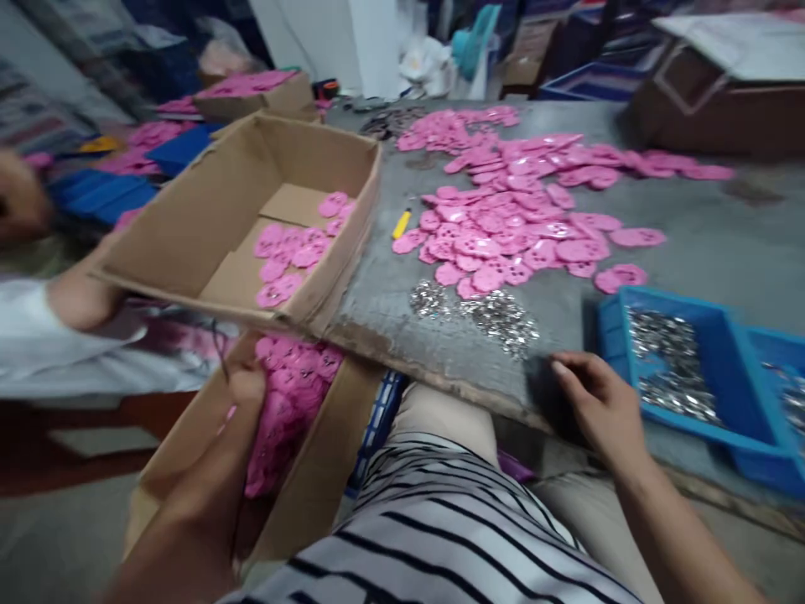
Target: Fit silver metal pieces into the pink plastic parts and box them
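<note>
On the left, my left hand reaches into a lower cardboard box beside the table edge. It is against a heap of pink flower-shaped plastic pieces; its fingers are blurred and mostly hidden. My right hand rests at the front edge of the grey table, left of a blue bin. Its fingers are curled with thumb and index close together; whatever they may pinch is too small to make out. Small shiny metal parts lie in a pile just beyond it.
A large pile of pink pieces covers the table's middle. An open cardboard box with a few pink pieces juts over the left edge. A yellow-handled tool lies nearby. A co-worker's arm is at far left.
</note>
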`<action>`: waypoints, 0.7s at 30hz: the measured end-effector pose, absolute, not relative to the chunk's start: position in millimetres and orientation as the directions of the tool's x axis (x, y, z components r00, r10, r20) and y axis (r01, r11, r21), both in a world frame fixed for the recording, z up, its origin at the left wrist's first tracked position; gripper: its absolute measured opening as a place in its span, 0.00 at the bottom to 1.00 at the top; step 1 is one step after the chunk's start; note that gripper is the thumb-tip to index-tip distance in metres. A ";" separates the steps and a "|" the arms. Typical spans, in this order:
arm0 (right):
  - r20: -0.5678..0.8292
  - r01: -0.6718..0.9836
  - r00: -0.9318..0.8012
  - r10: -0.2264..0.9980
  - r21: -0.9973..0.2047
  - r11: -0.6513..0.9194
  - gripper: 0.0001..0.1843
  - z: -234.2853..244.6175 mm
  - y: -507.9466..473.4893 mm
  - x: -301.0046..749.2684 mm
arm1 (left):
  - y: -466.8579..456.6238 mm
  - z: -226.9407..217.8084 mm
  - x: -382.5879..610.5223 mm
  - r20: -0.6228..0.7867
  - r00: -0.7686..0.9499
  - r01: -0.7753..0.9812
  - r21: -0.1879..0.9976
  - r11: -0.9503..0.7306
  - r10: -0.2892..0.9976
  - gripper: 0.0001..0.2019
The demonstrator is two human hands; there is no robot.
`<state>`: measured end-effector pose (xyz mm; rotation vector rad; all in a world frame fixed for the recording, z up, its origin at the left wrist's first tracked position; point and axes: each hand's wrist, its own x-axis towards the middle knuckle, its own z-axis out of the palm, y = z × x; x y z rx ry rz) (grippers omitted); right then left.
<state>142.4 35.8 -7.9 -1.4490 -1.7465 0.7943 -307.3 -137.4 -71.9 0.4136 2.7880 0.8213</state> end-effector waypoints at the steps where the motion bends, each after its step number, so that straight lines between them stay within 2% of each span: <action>1: 0.188 0.558 -0.112 0.976 -0.801 0.219 0.15 -8.0 41.2 140.2 | -137.3 -74.4 -308.0 -0.124 -0.942 0.205 0.527 0.825 0.313 0.16; 5: 0.320 0.592 -0.014 0.947 -0.761 0.266 0.16 -16.9 60.2 143.9 | -144.4 -84.3 -305.9 -0.089 -0.941 0.249 0.470 0.847 0.326 0.04; 9: 0.298 0.507 0.151 0.942 -0.842 0.186 0.17 -25.1 68.4 154.0 | -155.8 -93.0 -301.2 -0.024 -0.914 0.340 0.498 0.798 0.404 0.04; 12: 0.322 0.512 0.196 0.926 -0.839 0.184 0.16 -25.0 78.8 147.5 | -158.2 -99.7 -300.7 -0.002 -0.894 0.378 0.532 0.757 0.448 0.03; 14: 0.379 0.567 0.100 0.920 -0.781 0.260 0.15 -21.1 91.1 130.2 | -156.0 -101.9 -301.0 0.008 -0.882 0.397 0.552 0.733 0.472 0.04; 16: 0.390 0.655 -0.064 0.919 -0.678 0.334 0.16 -14.2 106.2 104.4 | -151.8 -100.6 -300.3 0.028 -0.873 0.415 0.566 0.712 0.486 0.06; 18: 0.311 0.762 -0.172 0.935 -0.560 0.326 0.23 -5.1 121.7 76.0 | -147.4 -95.5 -297.8 0.068 -0.865 0.441 0.577 0.687 0.497 0.07; 21: 0.096 0.870 -0.263 0.960 -0.406 0.279 0.39 7.9 140.3 41.8 | -144.6 -86.1 -292.1 0.151 -0.838 0.501 0.595 0.629 0.525 0.09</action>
